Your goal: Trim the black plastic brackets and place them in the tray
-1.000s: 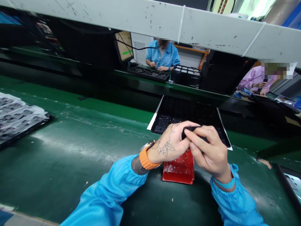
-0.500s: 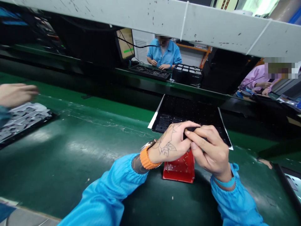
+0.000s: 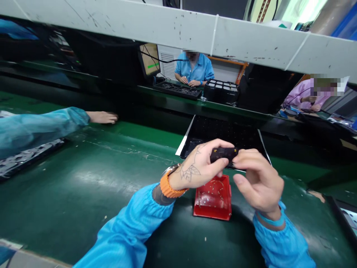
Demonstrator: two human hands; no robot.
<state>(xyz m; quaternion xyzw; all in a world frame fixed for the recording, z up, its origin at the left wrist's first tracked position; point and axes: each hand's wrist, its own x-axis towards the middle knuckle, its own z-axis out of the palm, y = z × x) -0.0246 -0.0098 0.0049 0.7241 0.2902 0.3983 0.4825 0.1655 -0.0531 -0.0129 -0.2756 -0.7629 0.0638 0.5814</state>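
My left hand, with a watch on an orange band at its wrist, grips a small black rectangular part between thumb and fingers. Small yellow marks show on the part's face. At the part's right end are the bent fingers of my right hand. Its thumb stands apart from the fingers, with nothing visible between them. Whether the right fingertips press on the part, I cannot tell. Below both hands sits a red bin with several tiny pieces in it. Behind them lies a black tray, partly covered by my hands.
A co-worker's arm reaches in from the left over a tray of parts. Another tray edge stands at the right. A grey beam crosses overhead. Two people sit beyond the green bench.
My right thumb has come away from the black part and the right hand has shifted slightly right, so more of the part shows. The co-worker's arm at left has stretched farther right.
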